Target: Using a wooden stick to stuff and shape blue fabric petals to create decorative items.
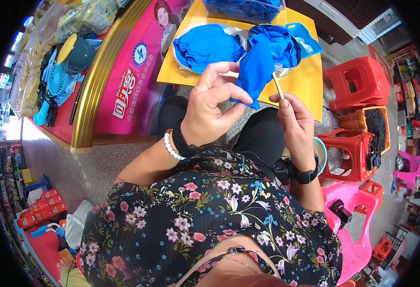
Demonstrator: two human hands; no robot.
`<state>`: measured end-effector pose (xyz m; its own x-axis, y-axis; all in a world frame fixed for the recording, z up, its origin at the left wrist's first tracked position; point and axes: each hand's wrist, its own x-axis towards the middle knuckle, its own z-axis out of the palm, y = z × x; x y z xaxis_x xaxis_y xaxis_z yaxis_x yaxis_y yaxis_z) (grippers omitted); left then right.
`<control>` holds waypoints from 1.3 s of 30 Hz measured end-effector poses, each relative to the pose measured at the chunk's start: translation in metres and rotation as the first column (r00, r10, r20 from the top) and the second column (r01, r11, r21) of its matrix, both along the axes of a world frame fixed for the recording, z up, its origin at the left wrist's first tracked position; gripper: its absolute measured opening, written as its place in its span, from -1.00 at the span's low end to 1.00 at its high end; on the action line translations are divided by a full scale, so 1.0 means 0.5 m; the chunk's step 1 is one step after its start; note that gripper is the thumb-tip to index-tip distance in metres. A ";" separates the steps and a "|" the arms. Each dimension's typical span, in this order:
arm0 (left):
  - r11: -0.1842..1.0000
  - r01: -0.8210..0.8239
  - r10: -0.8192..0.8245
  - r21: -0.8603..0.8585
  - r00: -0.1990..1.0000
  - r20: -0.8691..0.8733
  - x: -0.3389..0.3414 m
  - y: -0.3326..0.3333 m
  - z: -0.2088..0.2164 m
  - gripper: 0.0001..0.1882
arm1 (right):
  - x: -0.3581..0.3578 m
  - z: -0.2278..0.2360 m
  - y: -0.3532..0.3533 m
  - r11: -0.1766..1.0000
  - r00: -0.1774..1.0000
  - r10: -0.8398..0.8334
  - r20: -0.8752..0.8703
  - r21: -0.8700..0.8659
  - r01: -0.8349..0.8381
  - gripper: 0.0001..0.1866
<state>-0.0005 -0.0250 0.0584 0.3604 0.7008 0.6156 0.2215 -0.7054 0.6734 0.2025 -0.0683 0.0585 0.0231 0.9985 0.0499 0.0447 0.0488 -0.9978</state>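
Note:
My left hand point(212, 103) is closed on the edge of a thin blue cloth-like piece point(257, 71), its fingertips partly behind the piece. Between the thumb and fingers of my right hand point(296, 124) is a slim pale stick point(277, 85), whose upper end meets the right edge of the blue piece. Just beyond, a white plate point(175, 53) bears a stack of flat blue pieces point(207, 48). Beside it stands a round metal bowl point(282, 72) heaped with crumpled blue pieces point(281, 43).
These stand on a yellow board point(310, 76). Farther back is a clear tub point(243, 18) of blue pieces, with a blue scoop-like container point(306, 38) to the right. A pink-fronted counter point(119, 71) is on the left. Red stools point(358, 81) and a pink chair point(358, 239) are on the right.

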 end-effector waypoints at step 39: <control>0.722 0.300 0.087 -0.624 0.855 0.512 0.034 -0.001 0.033 -0.88 | -0.019 -0.035 -0.017 0.986 0.982 0.164 -0.094 -0.006 -0.165 -0.76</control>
<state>0.0164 -0.0256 0.0749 0.2574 0.9599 0.1112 -0.3073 -0.0278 0.9512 0.1930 -0.0768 0.0412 -0.1374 0.9896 0.0414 -0.0554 0.0341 -0.9979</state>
